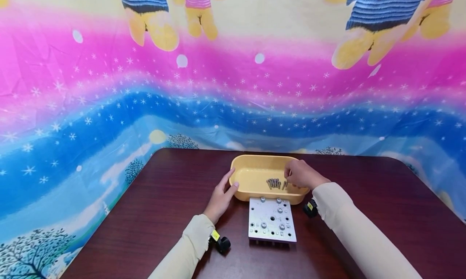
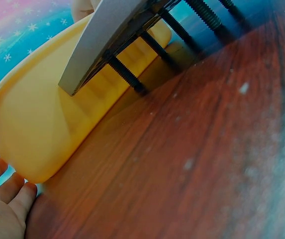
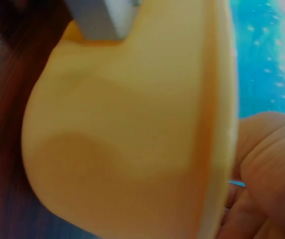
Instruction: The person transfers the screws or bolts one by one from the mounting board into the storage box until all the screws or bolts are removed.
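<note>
A yellow plastic tray [image 1: 251, 159] holds several metal screws [image 1: 274, 184] in a small heap. My left hand [image 1: 219, 198] grips the tray's left end, with the thumb over the rim and fingers against the outer side. Over the right end reaches my right hand [image 1: 303, 174], its fingers curled down into the tray; they pinch a screw [image 1: 284, 185] beside the heap. The tray wall hides those fingertips in the right wrist view. Against the tray's near side stands a silver metal plate [image 1: 262, 212] with holes and several socket-head screws in it; threaded shanks [image 2: 125, 72] poke out below.
The dark red wooden table [image 1: 174, 182] extends around the tray and plate. A printed cloth [image 1: 233, 88] hangs just behind its far edge. Black wrist cameras sit on the left wrist [image 1: 221, 243] and the right wrist [image 1: 310, 208], close to the plate.
</note>
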The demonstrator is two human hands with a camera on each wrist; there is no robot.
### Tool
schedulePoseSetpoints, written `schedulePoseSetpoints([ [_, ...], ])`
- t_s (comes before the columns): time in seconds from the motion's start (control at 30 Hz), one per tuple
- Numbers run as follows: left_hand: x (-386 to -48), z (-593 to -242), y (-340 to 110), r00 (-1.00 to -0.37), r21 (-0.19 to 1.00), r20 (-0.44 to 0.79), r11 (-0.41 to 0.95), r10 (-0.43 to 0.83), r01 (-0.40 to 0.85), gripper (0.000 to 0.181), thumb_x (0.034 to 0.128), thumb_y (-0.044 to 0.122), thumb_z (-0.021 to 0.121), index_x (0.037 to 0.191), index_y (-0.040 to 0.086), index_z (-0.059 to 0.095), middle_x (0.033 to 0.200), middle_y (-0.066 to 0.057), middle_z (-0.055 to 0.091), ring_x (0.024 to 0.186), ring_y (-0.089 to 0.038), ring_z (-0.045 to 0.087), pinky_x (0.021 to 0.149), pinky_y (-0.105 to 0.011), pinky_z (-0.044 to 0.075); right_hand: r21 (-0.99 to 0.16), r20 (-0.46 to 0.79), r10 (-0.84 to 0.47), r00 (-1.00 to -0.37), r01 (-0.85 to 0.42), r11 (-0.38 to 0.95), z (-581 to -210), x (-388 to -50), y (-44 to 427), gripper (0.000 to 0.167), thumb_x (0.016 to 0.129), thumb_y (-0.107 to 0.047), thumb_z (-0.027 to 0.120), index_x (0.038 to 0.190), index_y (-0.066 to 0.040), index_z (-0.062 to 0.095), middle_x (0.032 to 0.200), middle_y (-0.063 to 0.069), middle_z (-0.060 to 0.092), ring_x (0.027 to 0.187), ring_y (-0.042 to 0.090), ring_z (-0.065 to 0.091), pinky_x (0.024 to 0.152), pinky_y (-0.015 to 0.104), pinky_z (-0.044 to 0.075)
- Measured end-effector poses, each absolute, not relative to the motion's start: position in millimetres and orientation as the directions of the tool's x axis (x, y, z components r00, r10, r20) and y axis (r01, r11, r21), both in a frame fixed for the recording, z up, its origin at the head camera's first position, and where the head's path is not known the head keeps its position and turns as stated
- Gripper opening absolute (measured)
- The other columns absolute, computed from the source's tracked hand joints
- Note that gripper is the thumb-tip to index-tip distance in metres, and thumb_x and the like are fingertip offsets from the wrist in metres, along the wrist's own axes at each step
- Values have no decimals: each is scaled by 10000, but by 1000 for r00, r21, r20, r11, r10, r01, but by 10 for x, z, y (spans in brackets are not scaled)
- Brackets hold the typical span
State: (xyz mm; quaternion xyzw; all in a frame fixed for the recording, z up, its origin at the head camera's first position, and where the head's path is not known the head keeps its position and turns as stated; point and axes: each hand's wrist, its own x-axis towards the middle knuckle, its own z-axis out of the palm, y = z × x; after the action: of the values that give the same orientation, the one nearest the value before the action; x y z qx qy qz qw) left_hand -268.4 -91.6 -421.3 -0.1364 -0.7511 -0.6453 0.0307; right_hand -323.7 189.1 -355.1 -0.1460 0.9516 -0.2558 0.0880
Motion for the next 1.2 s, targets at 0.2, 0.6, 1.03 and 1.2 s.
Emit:
schedulePoseSetpoints([
  [0.2,-2637,-4142,-921,-959,959,219,145,179,245,539,997,248,543,1500,176,363,1553,-97,298,1402,-313,300,1105,-445,311,-488,-111,-333,-937,-240,839,-3632,-3276,1873,183,812,125,484,771,17,626,581,89,575,461,150,506,428,260,406],
  [0.6,-2648,-4165,-919,-956,960,227,121,184,251,543,1000,226,538,1504,141,354,1554,-98,296,1395,-332,308,1094,-444,326,-387,-154,-320,-935,-241,890,-3664,-3312,1797,273,853,98,497,619,-32,551,477,2,441,405,115,429,394,230,338],
  [1.03,-2638,-4158,-914,-957,956,234,137,174,258,537,1000,195,534,1501,116,359,1547,-127,301,1392,-350,305,1092,-468,324,-321,-99,-334,-937,-288,902,-3746,-3348,1770,198,823,91,529,717,-27,648,525,12,489,442,129,438,421,243,353],
  [1.2,-2641,-4162,-915,-958,958,231,135,172,255,534,998,174,532,1500,118,361,1545,-127,305,1392,-343,310,1092,-467,322,-300,-73,-332,-940,-297,907,-3766,-3356,1761,182,806,86,556,710,-45,639,573,29,520,499,154,474,449,256,380],
])
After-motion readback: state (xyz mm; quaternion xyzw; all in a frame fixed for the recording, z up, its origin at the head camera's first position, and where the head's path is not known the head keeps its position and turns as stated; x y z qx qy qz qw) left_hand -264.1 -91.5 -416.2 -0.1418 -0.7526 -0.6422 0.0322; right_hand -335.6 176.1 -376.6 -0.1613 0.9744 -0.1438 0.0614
